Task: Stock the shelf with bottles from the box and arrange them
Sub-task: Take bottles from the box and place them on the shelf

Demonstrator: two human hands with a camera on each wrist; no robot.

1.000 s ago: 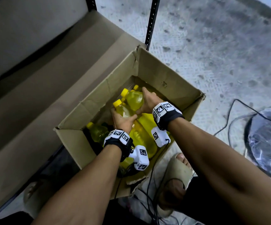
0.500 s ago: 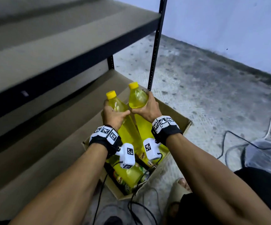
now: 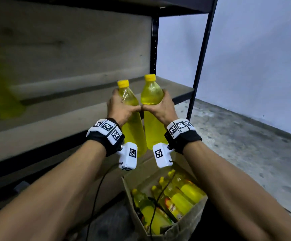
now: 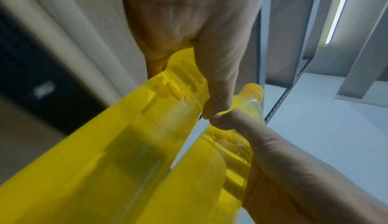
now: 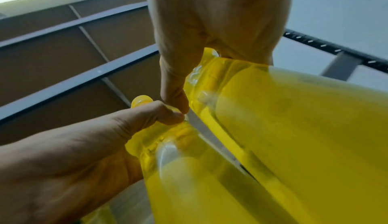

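Two clear bottles of yellow liquid with yellow caps are held upright, side by side, in front of the shelf board (image 3: 82, 101). My left hand (image 3: 122, 108) grips the left bottle (image 3: 130, 100) around its shoulder. My right hand (image 3: 160, 108) grips the right bottle (image 3: 151, 94) the same way, and the two thumbs touch. The left wrist view shows the left bottle (image 4: 126, 144) under my left hand (image 4: 189, 45). The right wrist view shows the right bottle (image 5: 293, 128) under my right hand (image 5: 210, 45). Below my forearms, the open cardboard box (image 3: 188, 223) holds several more yellow bottles (image 3: 176, 200).
Black metal uprights (image 3: 200, 58) frame the shelf's right end, with another board overhead. A blurred yellow bottle (image 3: 0, 87) sits on the shelf at the far left. Cables (image 3: 96, 197) hang from the wrist cameras over the box. Concrete floor (image 3: 237, 145) and a pale wall lie to the right.
Both hands lifted the two bottles out of the box and raised them to shelf-board height. The view tilted up from the box to the shelf.
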